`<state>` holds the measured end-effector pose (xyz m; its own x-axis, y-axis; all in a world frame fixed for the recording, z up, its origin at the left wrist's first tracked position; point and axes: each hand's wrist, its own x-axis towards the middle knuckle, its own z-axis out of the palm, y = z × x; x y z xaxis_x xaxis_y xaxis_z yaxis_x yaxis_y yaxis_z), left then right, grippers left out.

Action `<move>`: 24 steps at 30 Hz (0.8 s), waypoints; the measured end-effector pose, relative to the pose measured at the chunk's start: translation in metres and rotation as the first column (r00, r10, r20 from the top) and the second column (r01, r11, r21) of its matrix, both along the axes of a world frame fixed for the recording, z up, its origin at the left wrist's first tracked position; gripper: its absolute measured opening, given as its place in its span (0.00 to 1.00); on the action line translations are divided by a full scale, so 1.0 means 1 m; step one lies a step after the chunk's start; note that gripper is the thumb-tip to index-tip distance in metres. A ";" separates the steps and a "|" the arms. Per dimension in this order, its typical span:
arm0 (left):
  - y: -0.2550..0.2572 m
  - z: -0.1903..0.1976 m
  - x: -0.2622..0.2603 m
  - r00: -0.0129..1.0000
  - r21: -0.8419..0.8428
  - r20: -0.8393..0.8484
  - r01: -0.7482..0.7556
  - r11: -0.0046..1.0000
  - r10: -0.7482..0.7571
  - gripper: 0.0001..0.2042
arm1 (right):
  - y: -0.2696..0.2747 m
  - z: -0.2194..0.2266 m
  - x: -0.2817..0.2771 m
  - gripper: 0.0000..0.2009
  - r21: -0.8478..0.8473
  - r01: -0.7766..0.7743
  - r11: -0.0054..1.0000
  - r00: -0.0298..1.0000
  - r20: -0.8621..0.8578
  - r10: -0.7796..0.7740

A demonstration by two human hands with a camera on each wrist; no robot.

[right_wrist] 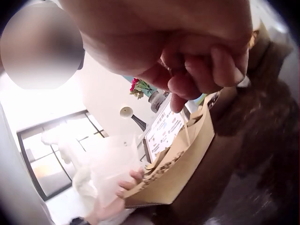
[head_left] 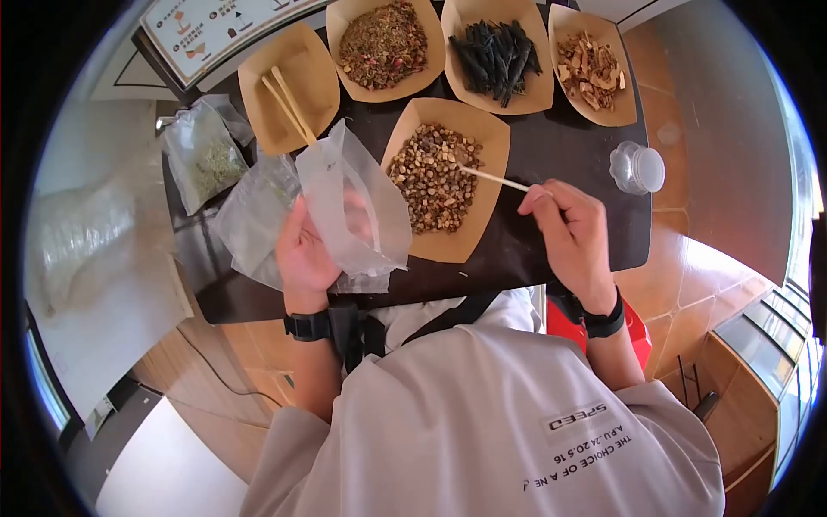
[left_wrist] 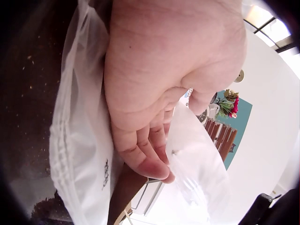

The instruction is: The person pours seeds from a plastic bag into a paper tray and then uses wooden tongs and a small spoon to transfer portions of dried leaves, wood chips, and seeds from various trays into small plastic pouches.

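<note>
A translucent bag (head_left: pixel 345 202) stands with its mouth spread in my left hand (head_left: pixel 308 250), at the left of a paper tray (head_left: pixel 469 241) of small brown pieces (head_left: pixel 435 177). The left wrist view shows the left hand (left_wrist: pixel 164 65) with bent fingers against the bag (left_wrist: pixel 82 122). My right hand (head_left: pixel 575 237) pinches a thin pale stick (head_left: pixel 495 177) between thumb and fingers; its far end touches or hovers over the brown pieces, I cannot tell which. In the right wrist view the right hand (right_wrist: pixel 187 51) is above the tray (right_wrist: pixel 187 159), its other fingers curled.
Behind are trays with reddish dried bits (head_left: pixel 383 45), dark strips (head_left: pixel 494 60) and light brown slices (head_left: pixel 590 73). Another tray (head_left: pixel 301 86) holds wooden tongs (head_left: pixel 289 103). Filled bags (head_left: pixel 207 155) lie at the left, a clear jar (head_left: pixel 637 168) at the right edge.
</note>
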<state>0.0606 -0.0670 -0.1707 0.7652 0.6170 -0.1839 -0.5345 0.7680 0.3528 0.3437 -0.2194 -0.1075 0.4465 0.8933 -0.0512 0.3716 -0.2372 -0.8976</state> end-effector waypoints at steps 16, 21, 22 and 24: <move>0.004 -0.007 -0.004 0.995 0.031 0.022 0.092 0.995 -0.092 0.26 | 0.012 -0.020 -0.003 0.19 -0.163 -0.002 0.987 0.925 -0.376 -0.060; -0.004 -0.001 -0.003 0.997 -0.035 -0.081 0.007 0.999 -0.010 0.28 | 0.012 -0.020 0.000 0.20 -0.154 0.003 0.988 0.792 -0.602 -0.097; -0.005 -0.001 -0.006 0.995 -0.092 -0.095 -0.023 0.995 0.015 0.28 | 0.009 -0.020 -0.002 0.20 -0.156 0.010 0.988 0.796 -0.597 -0.102; 0.004 -0.003 0.001 0.996 -0.122 -0.090 -0.031 0.992 0.020 0.28 | 0.012 -0.020 -0.001 0.19 -0.196 -0.007 0.981 0.804 -0.584 -0.111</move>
<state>0.0611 -0.0630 -0.1734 0.7266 0.6049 -0.3259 -0.5256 0.7948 0.3035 0.3426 -0.2075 -0.1275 0.3227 0.8182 -0.4759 -0.2332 -0.4185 -0.8777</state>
